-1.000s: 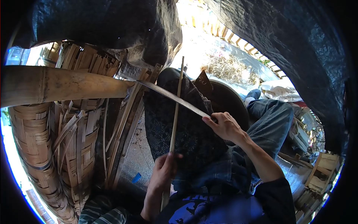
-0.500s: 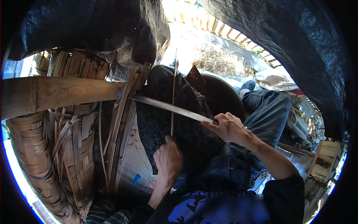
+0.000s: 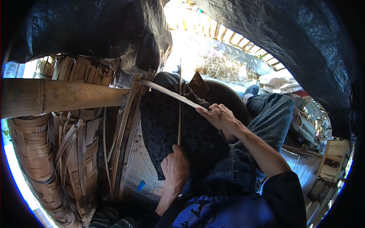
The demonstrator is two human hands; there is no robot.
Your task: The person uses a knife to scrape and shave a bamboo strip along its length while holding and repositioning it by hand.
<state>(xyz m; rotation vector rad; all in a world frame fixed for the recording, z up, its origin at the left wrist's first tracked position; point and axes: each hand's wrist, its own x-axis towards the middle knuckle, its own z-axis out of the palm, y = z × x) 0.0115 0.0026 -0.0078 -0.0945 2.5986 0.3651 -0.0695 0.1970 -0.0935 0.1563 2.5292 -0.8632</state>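
Note:
A thin bamboo strip (image 3: 180,125) stands nearly vertical in view over a dark patterned cloth (image 3: 156,129) on my lap. Its lower end is in my left hand (image 3: 176,165), whose fingers are wrapped round it. My right hand (image 3: 221,117) is closed on the handle end of a long knife (image 3: 171,94); the handle itself is mostly hidden. The blade runs up and left from that hand and crosses the upper half of the strip. Whether blade and strip touch, I cannot tell.
A thick bamboo pole (image 3: 83,95) reaches in from the left above woven bamboo rolls (image 3: 32,152). Split bamboo pieces (image 3: 123,140) lean beside the cloth. Behind the cloth is a dark round container (image 3: 228,100). A wooden crate (image 3: 332,159) is at the right.
My left hand has gone from a lower grip up along the strip. The knife first moved down the strip, then back up. The view has shifted slightly.

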